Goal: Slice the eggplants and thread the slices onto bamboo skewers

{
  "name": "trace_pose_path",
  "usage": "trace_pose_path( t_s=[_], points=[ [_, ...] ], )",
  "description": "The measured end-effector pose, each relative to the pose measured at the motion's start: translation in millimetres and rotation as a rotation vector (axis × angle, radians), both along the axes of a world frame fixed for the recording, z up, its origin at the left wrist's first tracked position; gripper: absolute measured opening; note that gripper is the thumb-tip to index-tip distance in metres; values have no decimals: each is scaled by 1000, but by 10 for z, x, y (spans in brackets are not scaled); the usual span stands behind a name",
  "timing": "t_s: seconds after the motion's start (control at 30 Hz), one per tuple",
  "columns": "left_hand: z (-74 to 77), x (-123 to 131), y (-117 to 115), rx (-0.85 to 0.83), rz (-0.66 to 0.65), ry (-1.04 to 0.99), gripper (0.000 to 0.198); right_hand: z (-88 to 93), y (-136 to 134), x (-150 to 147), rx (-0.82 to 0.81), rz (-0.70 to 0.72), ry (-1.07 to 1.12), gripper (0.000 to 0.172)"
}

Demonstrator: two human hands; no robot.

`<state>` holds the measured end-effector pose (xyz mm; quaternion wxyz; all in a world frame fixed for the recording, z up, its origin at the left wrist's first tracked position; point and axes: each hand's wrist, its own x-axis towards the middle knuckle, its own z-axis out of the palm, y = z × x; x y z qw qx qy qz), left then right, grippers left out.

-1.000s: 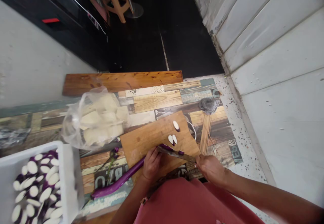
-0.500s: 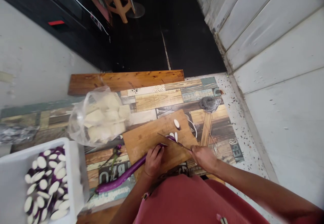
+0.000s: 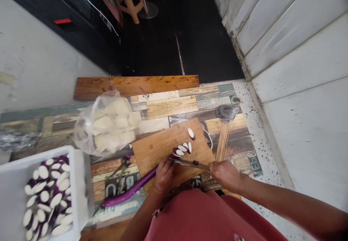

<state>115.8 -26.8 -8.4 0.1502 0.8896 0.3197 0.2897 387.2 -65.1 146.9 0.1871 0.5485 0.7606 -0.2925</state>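
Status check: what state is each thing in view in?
Eggplant: partly sliced, held by left hand
Knife: held in right hand, blade at the eggplant's cut end
Cutting board: lying flat
Loose slices: cut, on the board
White tub: open, slices inside
Clear bag: pale pieces inside, closure unclear

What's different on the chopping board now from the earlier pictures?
More eggplant slices lie bunched on the cutting board. The knife swung out toward them, then came back to the cut end of the long eggplant. Nothing was let go: the left hand still holds the eggplant, the right hand the knife. The lone far slice stayed put.
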Motion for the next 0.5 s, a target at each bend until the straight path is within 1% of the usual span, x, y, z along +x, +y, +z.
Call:
trace_pose_path(
  t_s=[0.1,0.2,0.23,0.3,0.33,0.4,0.43,0.5],
  points=[
    [-10,22,-9,17,-2,-21,30,-82,77,-85,-13,-10,-8,13],
    [45,15,-5,-12,-16,3,32,-214,170,-241,-6,-43,-13,13],
    [71,-3,-1,-34,-12,29,33,-255,196,-280,3,-62,-17,15],
    [116,-60,6,-68,35,89,36,-312,230,-302,24,-111,-34,26],
    [130,-92,9,-74,69,109,37,-326,238,-284,34,-136,-43,31],
    [137,-139,11,-63,119,111,38,-321,237,-210,46,-167,-55,35],
    [133,-145,9,-53,128,95,38,-304,227,-166,49,-170,-54,35],
    [119,-113,4,-48,105,54,37,-246,188,-91,47,-152,-41,34]
  ],
)
